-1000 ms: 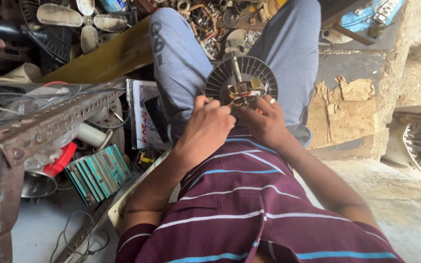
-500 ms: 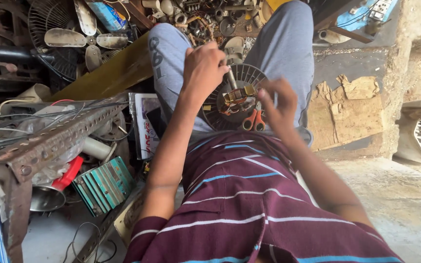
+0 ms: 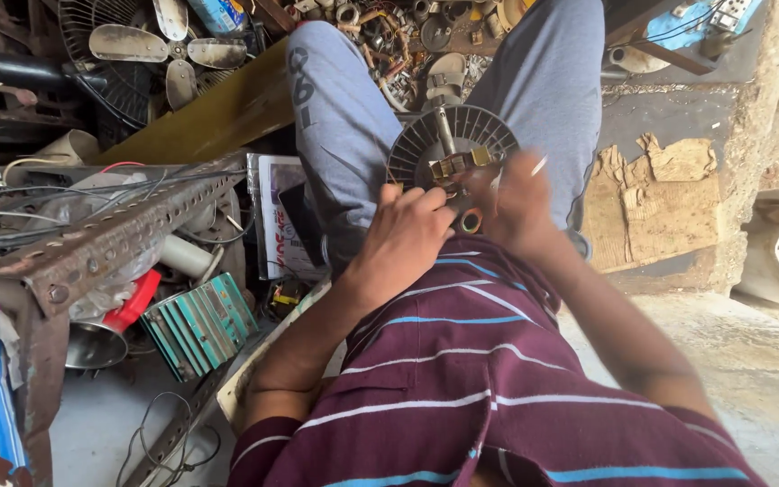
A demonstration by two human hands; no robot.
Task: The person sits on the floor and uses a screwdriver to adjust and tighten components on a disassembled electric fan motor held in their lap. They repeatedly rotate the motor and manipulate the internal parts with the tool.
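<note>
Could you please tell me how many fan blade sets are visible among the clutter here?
1: a dusty fan blade set lies top left, against a grille; others may be hidden.

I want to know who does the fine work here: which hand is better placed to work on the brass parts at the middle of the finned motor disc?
Probably the right hand: it is beside the brass parts, motion-blurred. The left hand rests at the finned motor disc, lower rim.

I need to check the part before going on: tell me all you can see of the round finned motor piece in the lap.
The round motor piece is a dark, dusty disc with radial fins round its rim, metal by the look. A pale shaft sticks out of its centre, beside a brass-coloured bracket. It sits tilted between the grey-trousered knees. The left hand rests against its lower edge; the right hand, blurred, covers its lower right side.
</note>
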